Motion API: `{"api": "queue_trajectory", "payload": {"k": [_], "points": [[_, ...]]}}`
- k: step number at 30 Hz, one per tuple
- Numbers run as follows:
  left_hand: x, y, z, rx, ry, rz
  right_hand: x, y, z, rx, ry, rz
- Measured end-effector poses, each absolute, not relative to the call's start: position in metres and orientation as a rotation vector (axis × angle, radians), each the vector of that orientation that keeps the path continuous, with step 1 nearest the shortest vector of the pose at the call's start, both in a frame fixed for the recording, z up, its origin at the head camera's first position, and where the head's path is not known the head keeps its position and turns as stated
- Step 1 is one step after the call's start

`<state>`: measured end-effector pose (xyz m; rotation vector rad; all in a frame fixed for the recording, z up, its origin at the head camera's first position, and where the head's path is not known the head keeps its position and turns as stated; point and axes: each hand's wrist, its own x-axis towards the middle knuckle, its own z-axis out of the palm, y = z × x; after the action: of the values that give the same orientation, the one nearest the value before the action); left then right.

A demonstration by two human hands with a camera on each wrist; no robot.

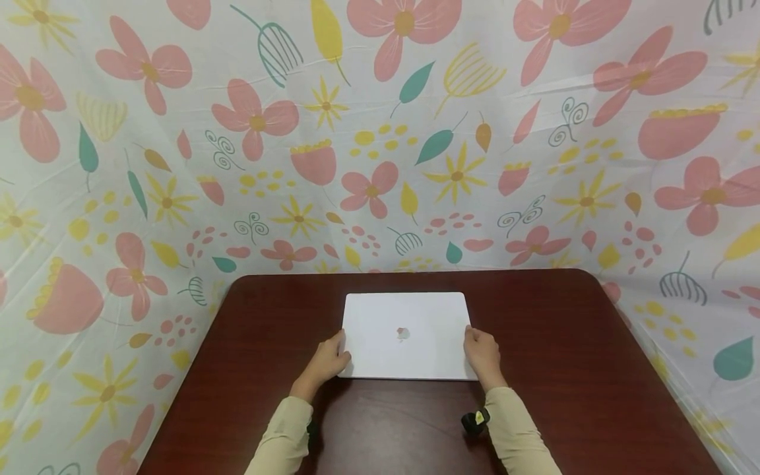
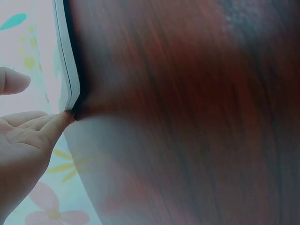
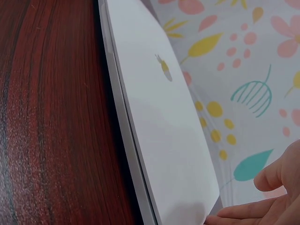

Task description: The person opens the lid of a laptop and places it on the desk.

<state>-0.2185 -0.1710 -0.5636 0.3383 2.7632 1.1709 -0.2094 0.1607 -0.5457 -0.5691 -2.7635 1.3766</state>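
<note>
A closed silver laptop [image 1: 404, 353] with an apple logo lies on the dark wooden table, its lid up. At its left side is my left hand [image 1: 326, 359]; in the left wrist view the fingers [image 2: 51, 125] are fairly straight and touch the laptop's corner. The left thumb [image 2: 16, 82] is held apart from them. My right hand [image 1: 483, 353] is at the opposite side. In the right wrist view, its extended fingers [image 3: 243, 211] meet the laptop's edge, with the thumb [image 3: 269, 180] raised away from the lid.
The reddish-brown table [image 1: 552, 343] has rounded far corners. Behind and beside it hangs a white flower-print cloth [image 1: 380, 132]. A small black device [image 1: 475, 421] sits by the right wrist, at the light sleeve [image 1: 516, 422].
</note>
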Motion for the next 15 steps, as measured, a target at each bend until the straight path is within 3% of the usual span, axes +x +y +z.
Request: {"api": "queue_trajectory", "payload": {"k": [15], "points": [[-0.2171, -0.1684, -0.5652, 0.410, 2.802, 1.138, -0.2065, 0.1662, -0.5463, -0.571, -2.750, 1.437]]}}
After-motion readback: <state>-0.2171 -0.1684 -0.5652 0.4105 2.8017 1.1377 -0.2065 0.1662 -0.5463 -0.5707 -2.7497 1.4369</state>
